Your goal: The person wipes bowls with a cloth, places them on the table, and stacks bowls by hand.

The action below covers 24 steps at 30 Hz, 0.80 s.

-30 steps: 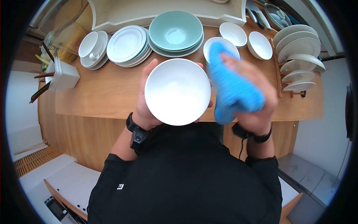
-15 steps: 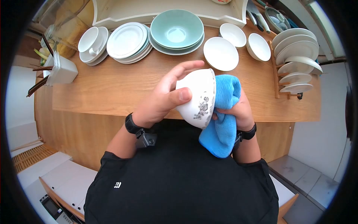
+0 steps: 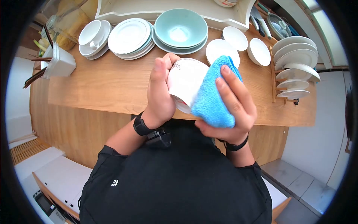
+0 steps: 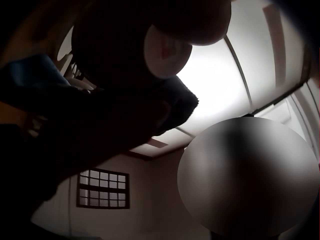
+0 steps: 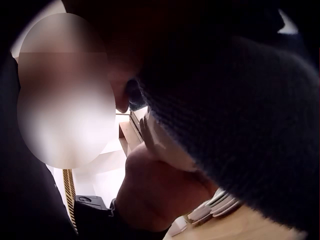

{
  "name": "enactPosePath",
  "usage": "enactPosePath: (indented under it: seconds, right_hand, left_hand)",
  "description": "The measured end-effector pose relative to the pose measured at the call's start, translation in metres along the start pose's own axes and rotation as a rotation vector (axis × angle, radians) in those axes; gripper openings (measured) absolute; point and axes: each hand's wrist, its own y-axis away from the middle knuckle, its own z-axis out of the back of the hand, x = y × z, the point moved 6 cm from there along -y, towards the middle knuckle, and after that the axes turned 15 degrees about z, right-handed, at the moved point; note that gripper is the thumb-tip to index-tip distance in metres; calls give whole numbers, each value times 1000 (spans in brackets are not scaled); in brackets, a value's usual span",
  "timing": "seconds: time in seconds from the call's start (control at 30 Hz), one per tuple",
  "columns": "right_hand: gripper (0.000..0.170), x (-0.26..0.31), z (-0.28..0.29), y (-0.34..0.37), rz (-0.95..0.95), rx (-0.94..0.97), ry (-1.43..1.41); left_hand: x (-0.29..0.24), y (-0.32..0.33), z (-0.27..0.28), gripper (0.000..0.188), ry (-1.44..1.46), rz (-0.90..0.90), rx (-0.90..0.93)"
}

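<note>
A white bowl (image 3: 186, 80) with a small printed pattern is tipped on its side in front of the chest, over the table's front edge. My left hand (image 3: 161, 89) grips it from the left. My right hand (image 3: 238, 106) holds a blue cloth (image 3: 213, 99) against the bowl's right side, fingers spread over the fabric and thumb below it. The cloth hides that side of the bowl. In the dark left wrist view, the bowl's foot (image 4: 165, 52) shows close to a finger. The right wrist view has the cloth (image 5: 240, 115) filling its right half.
Behind the hands stand stacked white plates (image 3: 129, 36), a cup (image 3: 90, 33) on saucers, a pale green bowl (image 3: 181, 28) and several white bowls (image 3: 258, 52). A plate rack (image 3: 274, 80) is at right, a chopstick holder (image 3: 61, 65) at left.
The bowl first faced up in the left hand, then was tipped sideways, and is now turned further with its foot toward the front. The cloth moved from beside the bowl onto it.
</note>
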Motion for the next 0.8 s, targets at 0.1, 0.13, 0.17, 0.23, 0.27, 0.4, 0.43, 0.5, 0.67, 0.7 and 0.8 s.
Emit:
enactPosePath:
  seconds: [0.1,0.13,0.17,0.23,0.27,0.4,0.43,0.5,0.67,0.7,0.8]
  right_hand:
    - [73,12,-2,-7,77,39,17]
    - [71,11,-2,-10,85,65,-2]
    - [71,10,-2,-12,85,64,-3]
    - [67,10,-6,-14,129,125,28]
    - [67,9,-6,-14,126,127,28]
    - [61,14,-5,-21,198,117,84]
    - [56,16,-6,-24,209,123,102]
    - [48,11,-12,-22,195,55,21]
    - [42,4,-22,-14,194,-180,-202]
    - [39,5,-22,-10,203,-283,-175]
    - [35,12,-33,5,176,-429,-107]
  left_hand:
    - [-6,6,-6,84,-119,-29,46]
    - [-10,7,-5,84,-120,-30,45]
    - [-17,10,-4,83,-293,-90,57]
    - [-24,13,-10,79,-437,-136,35]
    - [-27,14,-11,79,-435,-133,36]
    - [-46,19,-19,78,-649,-250,19]
    - [-47,21,-20,71,-672,-268,17]
    - [-49,22,-23,64,-698,-288,22]
    - [-57,27,-19,63,-476,-301,47]
    - [-56,28,-17,62,-411,-290,63]
    - [-46,22,-13,62,-115,-269,62]
